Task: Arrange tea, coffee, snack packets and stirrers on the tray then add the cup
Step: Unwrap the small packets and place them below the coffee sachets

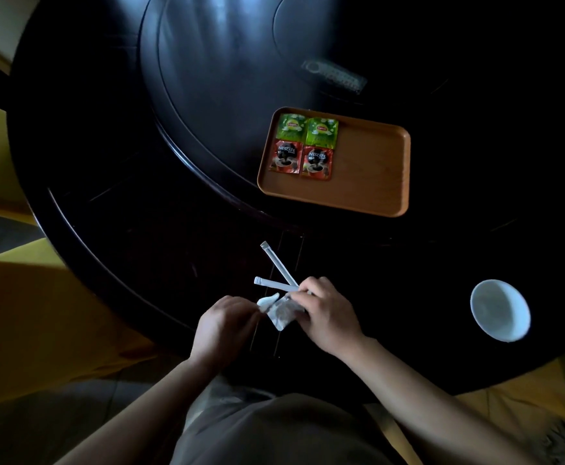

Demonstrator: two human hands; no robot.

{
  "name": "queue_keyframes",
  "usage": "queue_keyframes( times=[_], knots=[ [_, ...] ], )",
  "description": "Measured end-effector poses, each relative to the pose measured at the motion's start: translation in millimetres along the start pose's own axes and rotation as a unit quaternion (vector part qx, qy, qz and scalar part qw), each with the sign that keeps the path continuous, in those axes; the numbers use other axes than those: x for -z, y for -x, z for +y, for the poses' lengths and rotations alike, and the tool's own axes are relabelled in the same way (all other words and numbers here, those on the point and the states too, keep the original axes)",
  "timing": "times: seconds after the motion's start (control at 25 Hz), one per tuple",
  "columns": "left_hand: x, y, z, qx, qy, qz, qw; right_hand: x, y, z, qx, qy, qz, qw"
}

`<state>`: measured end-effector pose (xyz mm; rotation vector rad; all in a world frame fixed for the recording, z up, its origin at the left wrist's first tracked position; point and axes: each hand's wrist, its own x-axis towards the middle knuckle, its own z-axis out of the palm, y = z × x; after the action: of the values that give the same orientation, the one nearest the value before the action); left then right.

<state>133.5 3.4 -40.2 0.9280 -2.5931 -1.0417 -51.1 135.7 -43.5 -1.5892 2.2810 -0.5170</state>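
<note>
A wooden tray (371, 169) lies on the dark round table. In its left part sit two green tea packets (308, 130) above two red coffee packets (301, 161). Near the table's front edge, my left hand (222, 325) and my right hand (328, 312) both grip a pale snack packet (282, 312) between them. Two white wrapped stirrers (277, 271) lie crossed just above the packet, their near ends under my right fingers. A white cup (499, 310) stands upright at the right, apart from both hands.
A raised round turntable (214, 78) fills the table's middle, and the tray overlaps its rim. A clear plastic item (334, 75) lies behind the tray. Yellow seating (39, 313) borders the table on the left.
</note>
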Motion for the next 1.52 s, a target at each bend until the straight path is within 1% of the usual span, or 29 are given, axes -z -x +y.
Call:
queue_keyframes(
  times=[0.04,0.08,0.12,0.16,0.24,0.36,0.44,0.48,0.52,0.56,0.6,0.64,0.68,0.72,0.76,0.84,1.0,1.08,1.12,1.16,1.24,1.28,1.4,1.48,1.52],
  knots=[
    [4.7,-0.9,0.6,0.085,0.050,0.011,0.995,-2.0,-2.7,-1.9,0.017,0.007,-0.021,1.000],
    [9.6,-2.9,0.5,0.160,0.092,0.015,0.983,-3.1,-6.0,-2.7,0.029,0.019,-0.042,0.999],
    [14.2,-5.5,0.7,0.215,0.122,0.017,0.969,-4.3,-9.0,-2.7,0.036,0.030,-0.059,0.997],
    [17.7,-8.0,0.1,0.250,0.141,0.016,0.958,-5.4,-10.8,-2.4,0.041,0.036,-0.067,0.996],
    [22.6,-13.7,4.1,0.295,0.196,0.011,0.935,-9.1,-11.9,-0.1,0.065,0.043,-0.056,0.995],
    [24.7,-21.3,12.9,0.351,0.294,0.027,0.889,-13.8,-9.5,3.1,0.096,0.051,-0.029,0.994],
    [26.8,-26.0,15.0,0.395,0.360,0.031,0.845,-13.7,-9.8,0.6,0.064,0.021,-0.040,0.997],
    [28.0,-28.3,15.3,0.412,0.393,0.028,0.821,-12.3,-11.1,-3.3,0.027,-0.014,-0.051,0.998],
    [29.0,-30.7,15.7,0.421,0.423,0.025,0.802,-9.3,-12.5,-8.6,-0.033,-0.076,-0.066,0.994],
    [29.6,-33.1,15.7,0.423,0.446,0.023,0.789,-2.5,-14.8,-13.8,-0.122,-0.187,-0.081,0.971],
    [31.0,-35.6,17.5,0.418,0.464,0.022,0.781,6.3,-18.1,-18.0,-0.230,-0.337,-0.098,0.908],
    [32.3,-37.9,19.2,0.410,0.478,0.021,0.776,16.1,-20.0,-21.3,-0.311,-0.478,-0.111,0.814],
    [33.8,-40.3,21.9,0.400,0.492,0.016,0.773,26.1,-20.2,-22.6,-0.349,-0.585,-0.113,0.723],
    [35.1,-42.6,24.5,0.389,0.503,0.009,0.771,35.2,-19.6,-21.6,-0.354,-0.645,-0.107,0.669],
    [36.2,-45.4,28.4,0.379,0.515,0.000,0.769,44.0,-19.6,-21.1,-0.347,-0.678,-0.098,0.641],
    [36.5,-55.1,37.2,0.357,0.535,-0.008,0.765,60.3,-25.7,-22.7,-0.310,-0.720,-0.070,0.617],
    [35.7,-86.2,59.6,0.305,0.554,-0.006,0.774,85.2,-49.4,-23.1,-0.254,-0.760,-0.022,0.598],
    [34.9,-101.7,67.8,0.289,0.555,-0.005,0.780,98.0,-61.1,-18.4,-0.236,-0.775,-0.012,0.586],
    [34.9,-108.2,70.2,0.287,0.555,-0.004,0.781,103.3,-66.9,-15.9,-0.231,-0.772,-0.007,0.591],
    [35.3,-113.4,71.3,0.289,0.557,-0.003,0.779,105.4,-72.1,-12.7,-0.231,-0.758,0.006,0.610],
    [37.4,-122.4,72.8,0.291,0.569,-0.006,0.769,104.2,-80.9,-3.8,-0.254,-0.702,0.044,0.664],
    [39.0,-126.1,73.3,0.290,0.576,-0.007,0.764,102.7,-83.8,-0.9,-0.268,-0.675,0.062,0.685],
    [44.5,-140.5,74.4,0.287,0.584,0.010,0.759,101.5,-93.1,5.0,-0.302,-0.627,0.103,0.711],
    [47.7,-155.4,72.1,0.297,0.579,0.042,0.758,105.8,-103.4,9.8,-0.332,-0.553,0.136,0.753],
    [48.8,-163.9,69.7,0.304,0.570,0.055,0.761,107.8,-109.1,12.7,-0.346,-0.525,0.149,0.764]
  ],
)
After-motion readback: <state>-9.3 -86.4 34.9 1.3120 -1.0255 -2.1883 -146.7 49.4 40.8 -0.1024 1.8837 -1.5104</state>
